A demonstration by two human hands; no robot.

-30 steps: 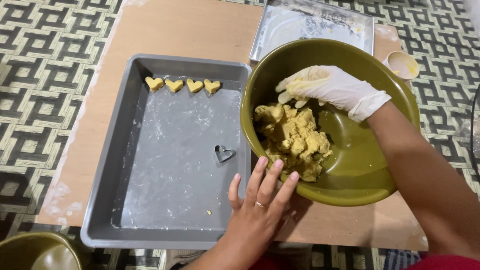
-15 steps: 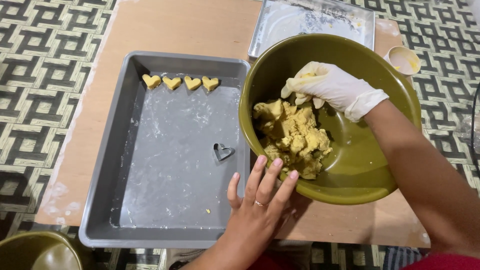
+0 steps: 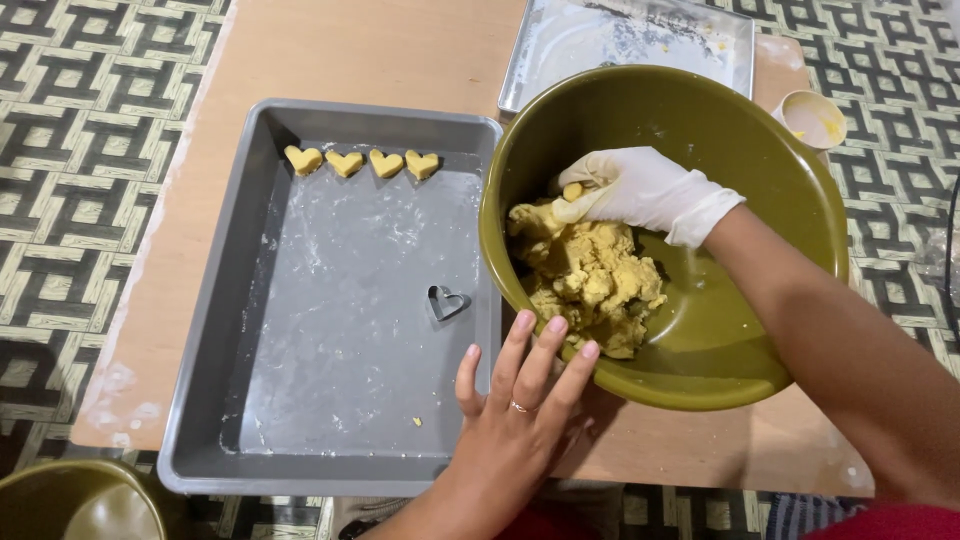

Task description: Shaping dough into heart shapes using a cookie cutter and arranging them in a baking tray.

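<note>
We see the right hand point(image 3: 640, 190), in a white glove, reaching down into the olive-green bowl point(image 3: 740, 130), its fingers curled closed around a pinch of the yellow dough point(image 3: 590, 275), with a small bit of it showing between the fingertips. The rest of the dough sits as a crumbly lump on the left side of the bowl's floor, just beneath that hand and touching it. The left hand point(image 3: 515, 415) is bare, with a ring on one finger; it lies open with the fingers spread, the fingertips pressed against the bowl's near outer rim and the palm over the edge where the grey baking tray point(image 3: 200, 400) meets the bowl. The bowl is tilted toward us and rests on the wooden table point(image 3: 400, 50), just beside the tray's right wall. Inside the tray, four heart-shaped dough pieces point(image 3: 362, 162) lie in a row along the far end, and a metal heart-shaped cutter point(image 3: 447, 302) lies alone near the right wall, on the floured bottom. Beyond the bowl we see a floured metal sheet point(image 3: 620, 40) and a small pale cup point(image 3: 812, 118). Part of another green bowl point(image 3: 70, 505) shows at the lower left corner.
</note>
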